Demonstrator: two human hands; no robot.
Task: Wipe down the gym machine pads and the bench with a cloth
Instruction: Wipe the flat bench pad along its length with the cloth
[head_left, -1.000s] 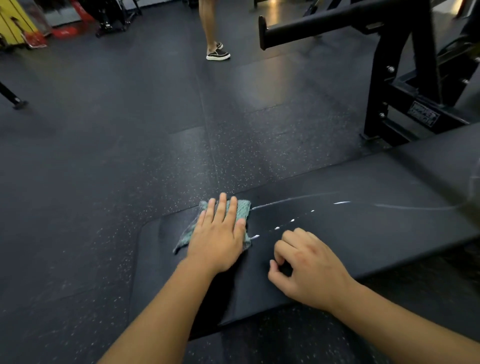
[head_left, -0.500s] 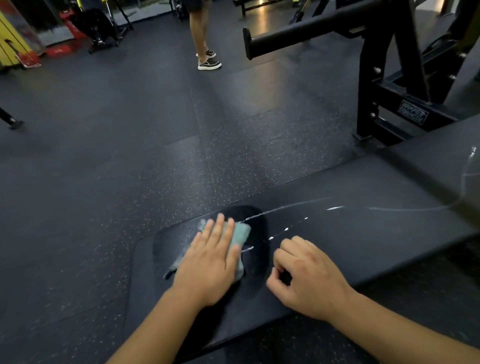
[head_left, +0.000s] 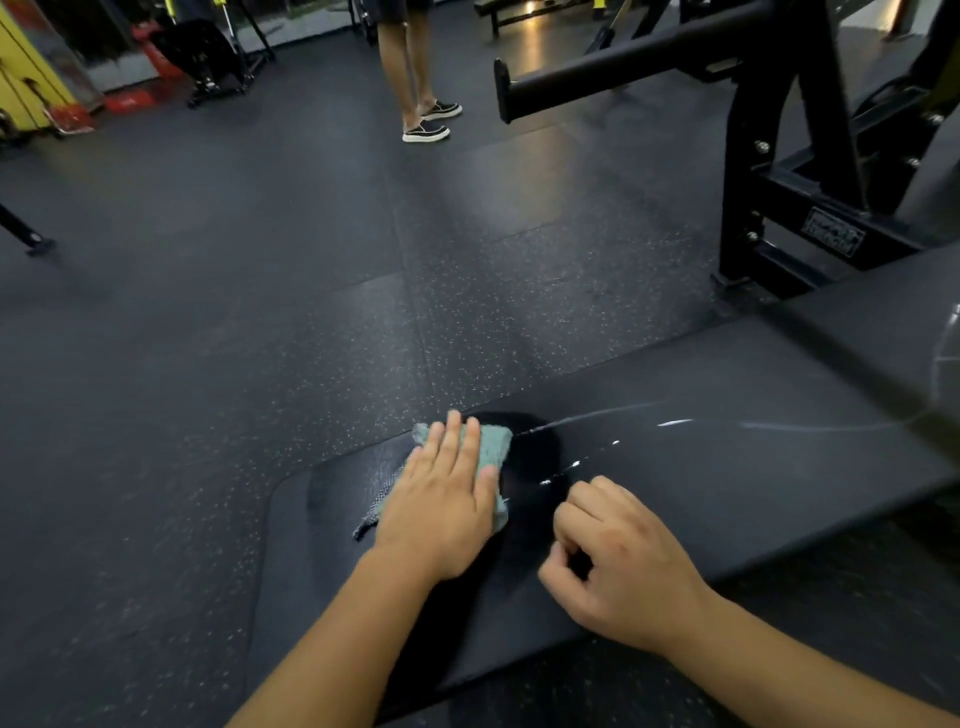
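Left hand (head_left: 441, 512) flat, fingers (head_left: 456, 441) straight and together, pressing one teal cloth (head_left: 493, 441) onto the black padded counter (head_left: 727, 467). The cloth lies under those fingers, its far edge peeking out past the fingertips. Right hand (head_left: 618, 561) rests just beside it on the pad, fingers curled into a loose fist, holding nothing. Wet white streaks (head_left: 675, 422) trail off to the right. Beyond, speckled rubber floor (head_left: 260, 312), one black machine frame (head_left: 753, 156), one person's two legs (head_left: 405, 62).

Dim, floor (head_left: 524, 171) glare far off, edges seemingly warped.
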